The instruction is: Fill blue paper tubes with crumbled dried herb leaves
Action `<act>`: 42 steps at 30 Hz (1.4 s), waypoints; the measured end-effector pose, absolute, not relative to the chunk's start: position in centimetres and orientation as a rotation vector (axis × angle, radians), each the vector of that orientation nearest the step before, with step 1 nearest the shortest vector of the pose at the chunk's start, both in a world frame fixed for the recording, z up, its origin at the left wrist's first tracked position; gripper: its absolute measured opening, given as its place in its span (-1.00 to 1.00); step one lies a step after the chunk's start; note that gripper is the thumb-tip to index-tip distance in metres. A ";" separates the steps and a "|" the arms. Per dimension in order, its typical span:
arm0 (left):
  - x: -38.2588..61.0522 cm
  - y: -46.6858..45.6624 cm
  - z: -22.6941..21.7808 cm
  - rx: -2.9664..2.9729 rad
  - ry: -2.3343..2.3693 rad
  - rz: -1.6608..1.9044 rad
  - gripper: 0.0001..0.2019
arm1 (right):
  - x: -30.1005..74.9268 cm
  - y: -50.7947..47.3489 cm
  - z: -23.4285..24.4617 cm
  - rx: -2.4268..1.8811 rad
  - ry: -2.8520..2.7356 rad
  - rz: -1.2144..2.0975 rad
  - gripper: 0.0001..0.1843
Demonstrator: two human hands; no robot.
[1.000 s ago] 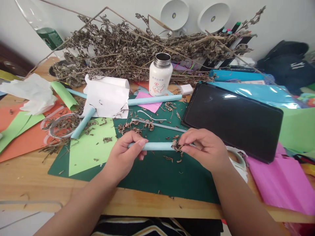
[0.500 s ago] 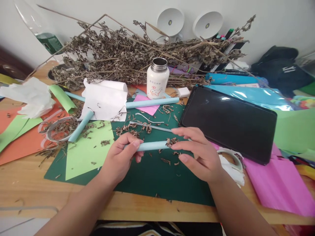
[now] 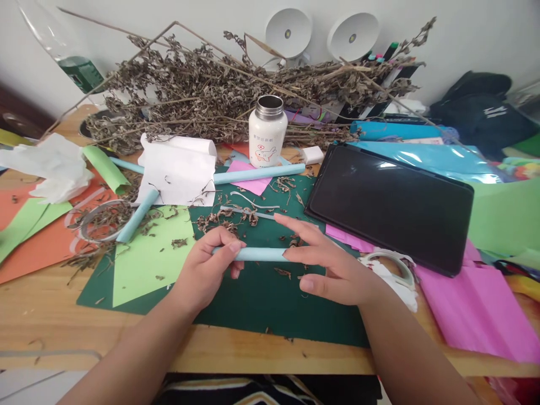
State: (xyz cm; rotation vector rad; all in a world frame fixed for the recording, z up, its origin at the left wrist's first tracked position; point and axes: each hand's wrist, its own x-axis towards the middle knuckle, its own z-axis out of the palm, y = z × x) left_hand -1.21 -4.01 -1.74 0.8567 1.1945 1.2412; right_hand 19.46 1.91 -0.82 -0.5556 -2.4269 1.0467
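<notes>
My left hand (image 3: 213,264) is closed round the left end of a light blue paper tube (image 3: 264,254), which lies level above the green cutting mat (image 3: 253,304). At the tube's right end is my right hand (image 3: 331,261), its fingers spread and a fingertip against the opening. A few dried leaves (image 3: 294,242) show just behind those fingers; the opening itself is hidden. More dried leaves (image 3: 219,221) are scattered on the mat behind my left hand, beside a thin pale strip (image 3: 248,212).
A white bottle (image 3: 269,132) without a lid stands behind the mat, before a heap of dried stalks (image 3: 189,90). To the right lies a black tablet (image 3: 392,205), with pink paper (image 3: 476,315) below it. White paper (image 3: 177,174) and green paper (image 3: 152,259) lie left.
My right hand has moved left onto the tube's right end, where dried leaves stuck out before. My left hand keeps its hold. The view has shifted slightly.
</notes>
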 end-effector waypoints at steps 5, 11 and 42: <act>-1.1 -3.8 -1.4 0.811 1.188 1.281 -0.84 | 19.3 1.6 -0.8 -0.468 -2.064 1.169 -0.74; -1.3 -3.6 -1.0 0.724 1.212 1.311 -0.83 | 19.3 1.3 -0.7 -0.557 -1.931 1.084 -0.76; -1.9 -2.8 -0.8 0.623 1.148 1.582 -0.86 | 21.0 2.5 -0.1 -0.671 -1.825 0.784 -0.74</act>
